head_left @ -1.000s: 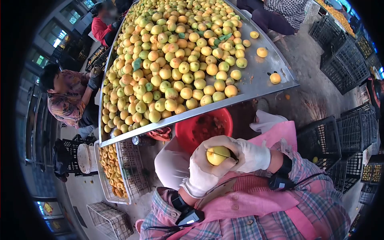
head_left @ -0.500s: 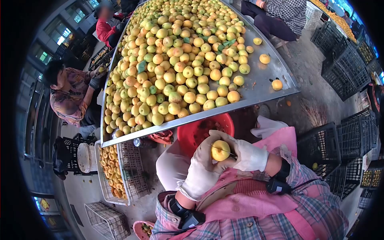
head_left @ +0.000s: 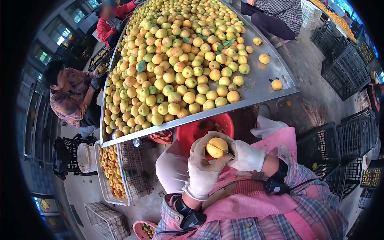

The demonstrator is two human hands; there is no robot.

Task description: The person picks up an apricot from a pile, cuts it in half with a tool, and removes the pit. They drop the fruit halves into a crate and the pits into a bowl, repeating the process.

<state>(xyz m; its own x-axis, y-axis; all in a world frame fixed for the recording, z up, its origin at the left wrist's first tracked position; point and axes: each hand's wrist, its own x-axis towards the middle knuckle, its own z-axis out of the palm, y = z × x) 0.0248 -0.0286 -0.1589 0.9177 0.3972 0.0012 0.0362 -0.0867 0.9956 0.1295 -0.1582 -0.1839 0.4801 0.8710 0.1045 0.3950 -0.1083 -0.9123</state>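
My left hand, in a white glove, wraps round a yellow apricot close in front of my apron. In my right hand, also gloved, is a small knife; its handle is mostly hidden by the fingers. The thin blade lies across the apricot, along a dark line in its skin. Just beyond my hands, below the table edge, a red basin holds dark scraps.
A metal table ahead bears a large heap of apricots. Halved apricots fill a pale crate at my left. Black crates are stacked at right. A person sits across on the left, others farther back.
The apricot has shifted slightly left and turned in my left hand, with the blade still across it. At far left, the person in red has stretched an arm toward the table.
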